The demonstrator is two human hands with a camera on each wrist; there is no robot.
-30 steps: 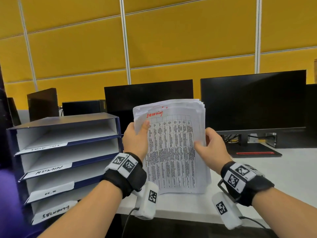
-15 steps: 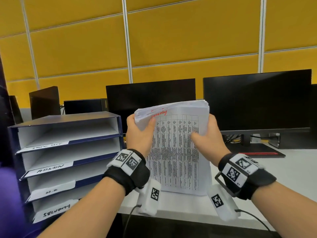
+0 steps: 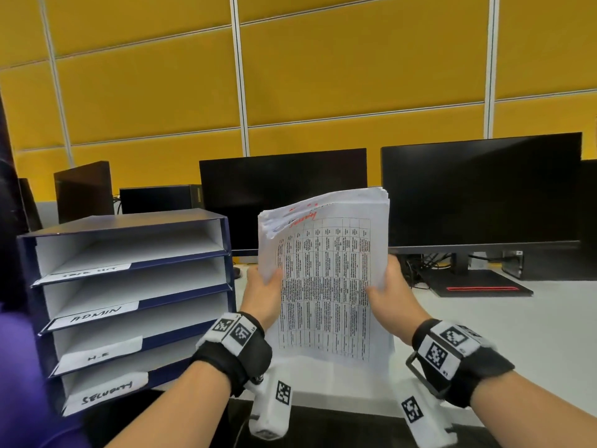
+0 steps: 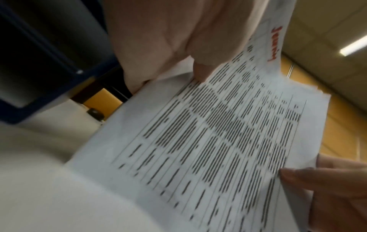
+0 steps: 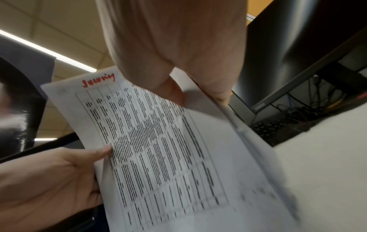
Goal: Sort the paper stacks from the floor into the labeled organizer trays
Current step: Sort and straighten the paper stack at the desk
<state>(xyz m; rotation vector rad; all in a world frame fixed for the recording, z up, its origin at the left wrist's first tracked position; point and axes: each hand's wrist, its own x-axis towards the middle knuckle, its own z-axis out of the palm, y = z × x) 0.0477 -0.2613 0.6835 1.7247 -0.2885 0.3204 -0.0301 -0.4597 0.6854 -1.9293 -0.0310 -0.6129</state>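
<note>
A thick paper stack stands upright on the white desk, its top sheet a printed table with a red handwritten word at the top. My left hand grips its left edge, thumb on the front. My right hand grips the right edge, thumb on the front sheet. The stack's top leans back and its top left corner curls. A dark blue organizer with several white labeled trays stands to the left; one label reads ADMIN, and the bottom label is handwritten.
Two black monitors stand close behind the stack on the white desk. A black stand base with a red line lies at the right. Yellow wall panels are behind. A purple shape fills the lower left.
Both hands have slid down the stack's side edges, from near its top to its middle. The stack still stands on the desk and its top leans back more.
</note>
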